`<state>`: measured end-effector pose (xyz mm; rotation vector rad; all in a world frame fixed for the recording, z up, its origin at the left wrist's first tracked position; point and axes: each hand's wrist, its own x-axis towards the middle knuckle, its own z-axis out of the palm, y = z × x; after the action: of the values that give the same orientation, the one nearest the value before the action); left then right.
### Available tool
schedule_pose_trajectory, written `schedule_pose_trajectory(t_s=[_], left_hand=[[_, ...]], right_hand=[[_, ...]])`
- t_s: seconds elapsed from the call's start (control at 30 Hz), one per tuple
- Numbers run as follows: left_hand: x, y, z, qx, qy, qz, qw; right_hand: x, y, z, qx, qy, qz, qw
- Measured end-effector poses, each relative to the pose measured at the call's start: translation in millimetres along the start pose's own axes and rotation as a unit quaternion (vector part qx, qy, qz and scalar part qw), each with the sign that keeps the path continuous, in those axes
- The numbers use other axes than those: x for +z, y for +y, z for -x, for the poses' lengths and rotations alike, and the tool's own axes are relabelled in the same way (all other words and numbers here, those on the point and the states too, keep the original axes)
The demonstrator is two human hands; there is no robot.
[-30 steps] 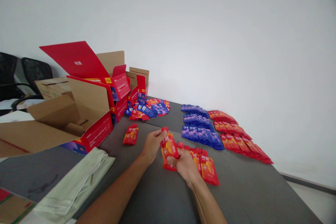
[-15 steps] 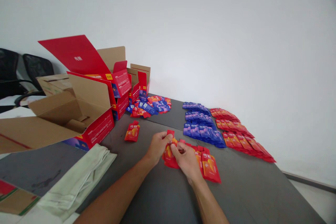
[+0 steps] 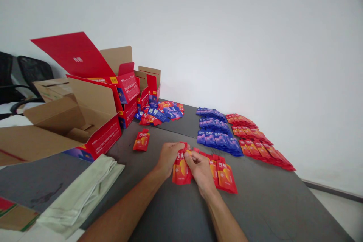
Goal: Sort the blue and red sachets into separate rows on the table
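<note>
A flat red pouch (image 3: 181, 171) with orange fruit printed on it stands between my two hands, its printed face toward me. My left hand (image 3: 168, 159) is closed, pinching the pouch near its top. At the pouch's upper right edge, my right hand (image 3: 202, 171) is closed too, thumb and fingers pressed together on it. Beside and partly behind my right hand lies a row of overlapping red pouches (image 3: 226, 176) on the dark table. A single red pouch (image 3: 141, 140) lies apart to the left.
Rows of purple pouches (image 3: 217, 140) and red pouches (image 3: 263, 151) lie at the right. A mixed pouch pile (image 3: 163, 113) sits at the back, near open red cartons (image 3: 104, 140). A folded pale green cloth (image 3: 82, 196) lies front left; a white wall (image 3: 241, 45) stands behind.
The held pouch now shows more of its printed face and hangs straighter between my hands. My left hand has shifted slightly left, and the whole view has moved a little.
</note>
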<state>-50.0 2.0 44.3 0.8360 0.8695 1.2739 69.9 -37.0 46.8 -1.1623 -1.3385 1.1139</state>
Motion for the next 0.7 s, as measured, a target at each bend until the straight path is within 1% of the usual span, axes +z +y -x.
schedule_pose_trajectory(t_s=[0.1,0.17,0.3,0.4,0.47,0.53,0.63,0.7], left_hand=[[3.6,-3.9,3.8,0.032,-0.042,-0.041,0.998],[4.3,-5.3,5.6,0.053,-0.051,-0.085,0.994],[2.0,-4.5,6.4,0.094,-0.028,-0.174,0.980],[-0.1,-3.1,4.5,0.125,-0.007,-0.190,0.974],[-0.7,-2.9,2.4,0.112,0.008,-0.173,0.978],[-0.9,-3.4,0.2,0.069,0.013,-0.129,0.989],[-1.9,-4.0,-1.9,-0.002,-0.017,-0.044,0.999],[-3.6,-4.1,-1.9,-0.017,-0.049,-0.025,0.998]], right_hand=[[-4.5,0.6,-2.1,-0.005,0.025,-0.014,1.000],[-7.1,2.3,-3.3,-0.002,0.039,-0.017,0.999],[-9.1,6.5,-4.1,0.019,0.049,-0.020,0.998],[-8.5,7.9,-3.4,0.034,0.050,-0.013,0.998],[-7.4,8.0,-2.7,0.035,0.047,-0.009,0.998],[-5.9,7.6,-2.0,0.030,0.039,-0.020,0.999],[-4.5,6.7,-1.2,0.028,0.022,-0.064,0.997],[-5.7,6.3,-1.2,0.030,0.030,-0.078,0.996]])
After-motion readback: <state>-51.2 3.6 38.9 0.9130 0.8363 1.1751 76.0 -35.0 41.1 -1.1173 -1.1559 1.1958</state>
